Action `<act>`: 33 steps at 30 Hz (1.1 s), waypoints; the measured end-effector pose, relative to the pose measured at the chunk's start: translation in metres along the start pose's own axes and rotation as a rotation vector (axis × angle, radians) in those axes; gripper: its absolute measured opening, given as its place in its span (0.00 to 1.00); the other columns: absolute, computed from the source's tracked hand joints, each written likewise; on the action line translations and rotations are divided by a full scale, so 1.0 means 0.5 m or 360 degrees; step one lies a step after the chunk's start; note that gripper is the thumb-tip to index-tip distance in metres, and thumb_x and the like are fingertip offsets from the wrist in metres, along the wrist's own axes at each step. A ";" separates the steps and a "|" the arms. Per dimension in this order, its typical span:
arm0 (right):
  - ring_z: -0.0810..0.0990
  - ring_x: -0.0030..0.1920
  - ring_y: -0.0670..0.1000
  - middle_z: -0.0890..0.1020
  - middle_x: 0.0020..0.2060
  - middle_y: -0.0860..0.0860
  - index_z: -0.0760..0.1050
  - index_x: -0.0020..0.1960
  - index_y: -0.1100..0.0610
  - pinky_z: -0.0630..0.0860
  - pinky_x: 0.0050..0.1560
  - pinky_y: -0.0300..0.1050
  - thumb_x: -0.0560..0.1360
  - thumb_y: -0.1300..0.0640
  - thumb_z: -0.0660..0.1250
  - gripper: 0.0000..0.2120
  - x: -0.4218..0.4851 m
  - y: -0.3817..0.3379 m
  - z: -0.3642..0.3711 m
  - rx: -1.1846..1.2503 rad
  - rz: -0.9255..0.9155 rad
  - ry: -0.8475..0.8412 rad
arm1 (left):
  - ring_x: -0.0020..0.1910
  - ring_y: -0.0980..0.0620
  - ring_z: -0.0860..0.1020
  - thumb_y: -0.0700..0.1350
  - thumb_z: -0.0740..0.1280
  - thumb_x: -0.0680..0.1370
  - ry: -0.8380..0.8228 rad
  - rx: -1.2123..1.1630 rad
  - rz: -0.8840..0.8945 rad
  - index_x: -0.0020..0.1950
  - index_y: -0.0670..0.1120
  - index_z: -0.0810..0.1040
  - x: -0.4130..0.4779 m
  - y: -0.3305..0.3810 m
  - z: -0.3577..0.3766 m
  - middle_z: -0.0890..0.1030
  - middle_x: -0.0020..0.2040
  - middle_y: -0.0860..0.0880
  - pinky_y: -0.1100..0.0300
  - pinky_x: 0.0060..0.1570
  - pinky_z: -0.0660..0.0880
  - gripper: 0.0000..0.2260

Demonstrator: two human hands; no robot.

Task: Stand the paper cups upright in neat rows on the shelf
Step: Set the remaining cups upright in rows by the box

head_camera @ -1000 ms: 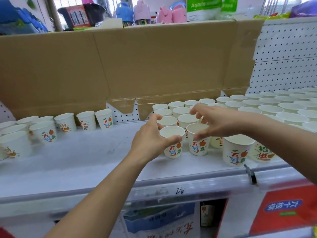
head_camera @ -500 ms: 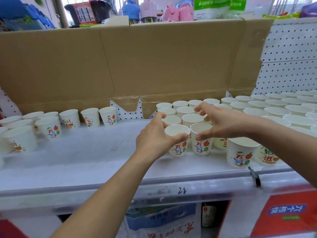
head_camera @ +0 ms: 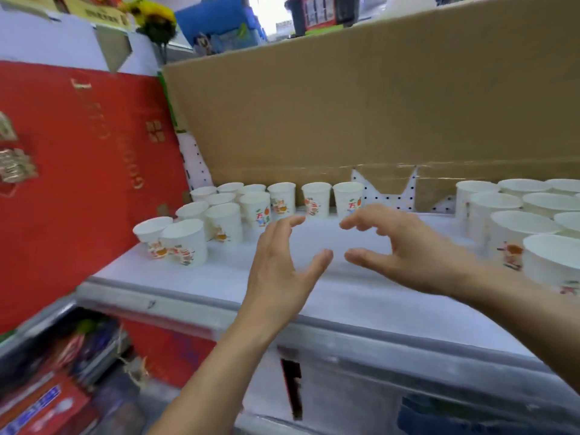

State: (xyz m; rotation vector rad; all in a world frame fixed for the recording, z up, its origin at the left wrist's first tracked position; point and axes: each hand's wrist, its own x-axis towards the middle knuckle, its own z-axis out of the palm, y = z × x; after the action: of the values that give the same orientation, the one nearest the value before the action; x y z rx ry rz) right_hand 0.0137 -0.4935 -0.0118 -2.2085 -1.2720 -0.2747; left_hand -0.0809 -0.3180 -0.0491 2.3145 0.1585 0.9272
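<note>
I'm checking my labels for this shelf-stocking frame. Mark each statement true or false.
1. The left hand and the right hand hold nothing. True.
2. One paper cup in the left group lies tipped over. False: all those in view stand upright.
3. Brown cardboard stands behind the left group. True.
4. The box to the left of the left group is blue. False: it is red.
</note>
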 end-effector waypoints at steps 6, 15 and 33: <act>0.73 0.58 0.43 0.73 0.64 0.43 0.68 0.68 0.47 0.72 0.59 0.42 0.73 0.44 0.69 0.25 0.197 -0.143 0.195 0.0375 -0.0053 -0.0189 | 0.64 0.52 0.68 0.41 0.70 0.73 0.0476 0.0177 -0.0120 0.64 0.47 0.72 0.034 -0.209 -0.205 0.72 0.62 0.51 0.50 0.64 0.68 0.20; 0.70 0.64 0.54 0.72 0.65 0.53 0.62 0.70 0.53 0.68 0.49 0.49 0.70 0.33 0.63 0.36 0.382 -0.295 0.335 -0.0162 0.0071 -0.0058 | 0.73 0.53 0.61 0.46 0.71 0.72 -0.0039 0.0000 -0.0648 0.77 0.52 0.57 0.164 -0.416 -0.372 0.60 0.76 0.51 0.59 0.64 0.60 0.36; 0.76 0.57 0.50 0.77 0.60 0.47 0.65 0.70 0.50 0.75 0.53 0.49 0.69 0.37 0.66 0.34 0.216 -0.209 0.175 -0.0166 0.0237 0.0006 | 0.57 0.61 0.76 0.59 0.75 0.64 -0.0378 -0.0235 -0.0334 0.64 0.52 0.76 0.118 -0.268 -0.253 0.78 0.57 0.60 0.65 0.54 0.73 0.30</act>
State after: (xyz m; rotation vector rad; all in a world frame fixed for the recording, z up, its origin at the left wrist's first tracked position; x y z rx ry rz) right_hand -0.0267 -0.3249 0.0032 -2.3757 -1.1068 -0.2924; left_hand -0.1045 -0.1272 -0.0250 2.1999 0.2201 0.5368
